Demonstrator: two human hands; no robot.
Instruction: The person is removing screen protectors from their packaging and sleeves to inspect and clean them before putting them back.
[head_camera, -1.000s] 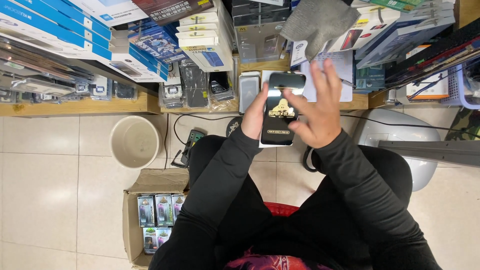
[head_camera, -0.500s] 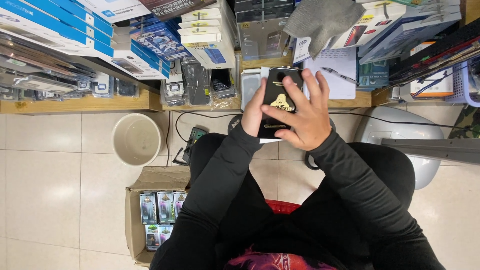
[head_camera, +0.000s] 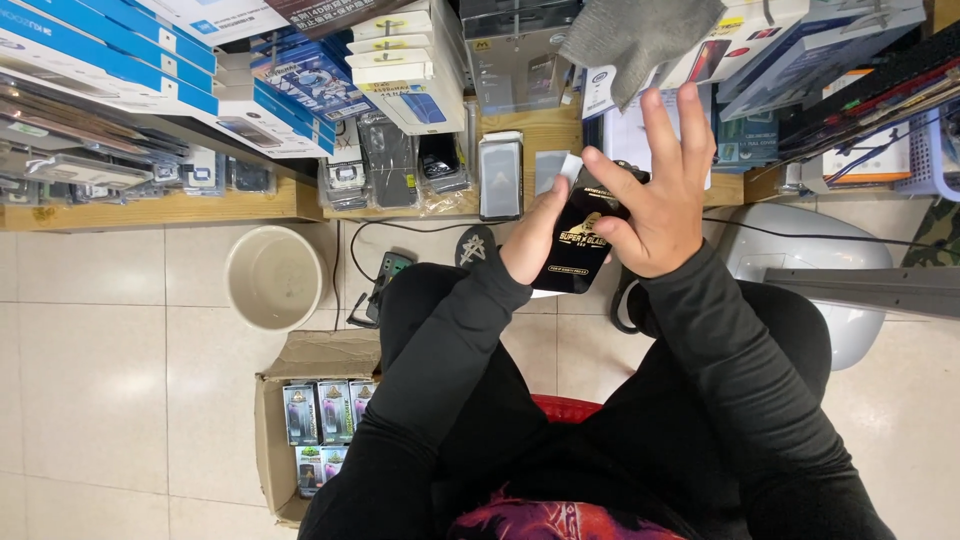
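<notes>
A seated person in black sleeves holds a black packet (head_camera: 580, 240) above their lap, in front of a wooden shelf (head_camera: 180, 208). The left hand (head_camera: 533, 235) grips the packet's left edge, thumb on its face. The right hand (head_camera: 655, 200) pinches the packet's upper right part between thumb and palm, with its fingers spread upward and not wrapped around it. The packet tilts slightly to the right and shows gold print on its face.

The floor (head_camera: 90, 380) is pale glossy tile with thin grout lines. A round cream bucket (head_camera: 272, 278) stands on it just below the shelf edge. Near the person's left knee an open cardboard box (head_camera: 275, 440) holds upright small packs (head_camera: 325, 412) in 2 rows. A black cable (head_camera: 345, 262) runs over the tile to a small dark device (head_camera: 385, 275) beside the knee.

The shelf is crowded: blue and white boxes (head_camera: 120, 50) stacked at the left, clear bagged phone cases (head_camera: 390, 165) in the middle, a grey cloth (head_camera: 640, 40) hanging above the hands, more boxes at the right. A grey rounded casing (head_camera: 800, 255) sits on the floor at the right, under a lilac basket (head_camera: 930, 150).
</notes>
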